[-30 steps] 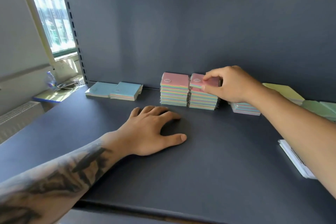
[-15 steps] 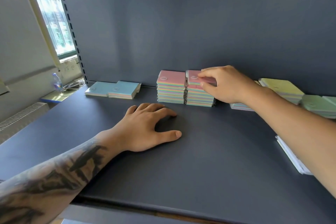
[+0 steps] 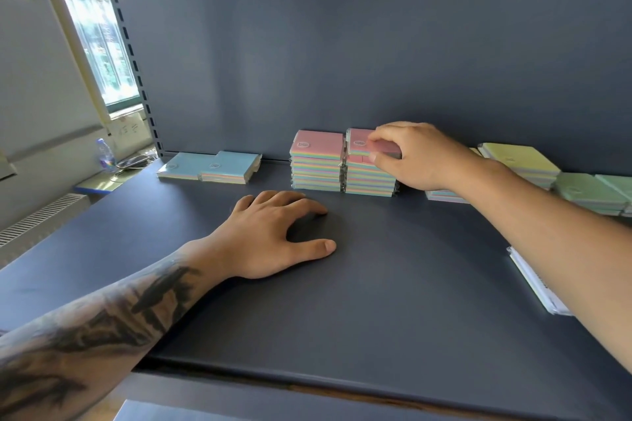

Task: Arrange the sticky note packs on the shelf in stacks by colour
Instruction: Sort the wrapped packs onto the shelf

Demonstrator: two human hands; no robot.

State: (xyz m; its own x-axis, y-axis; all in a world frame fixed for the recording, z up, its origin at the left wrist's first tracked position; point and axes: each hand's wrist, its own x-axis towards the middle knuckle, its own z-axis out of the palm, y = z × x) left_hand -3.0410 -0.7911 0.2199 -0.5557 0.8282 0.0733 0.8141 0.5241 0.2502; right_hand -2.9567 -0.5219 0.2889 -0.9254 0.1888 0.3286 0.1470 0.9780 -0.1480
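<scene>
Two stacks of pink-topped sticky note packs stand side by side at the back of the dark shelf (image 3: 393, 284): the left pink stack (image 3: 316, 161) and the right pink stack (image 3: 369, 178). My right hand (image 3: 415, 155) grips the top pink pack (image 3: 359, 140) on the right stack, thumb on its front edge, fingers over its top. My left hand (image 3: 273, 232) rests flat on the shelf in front of the stacks, fingers spread. Two blue packs (image 3: 212, 166) lie at the back left. A yellow stack (image 3: 521, 161) and green packs (image 3: 591, 191) sit at the right.
A thin pile of packs (image 3: 443, 195) lies behind my right wrist. A white booklet (image 3: 537, 280) lies near the shelf's right side, partly under my right forearm. The shelf's back panel rises behind the stacks. A bottle (image 3: 105, 154) stands on a ledge beyond the left upright.
My right hand has lowered the pink pack onto the right stack and squared it up. My left hand has stayed on the shelf.
</scene>
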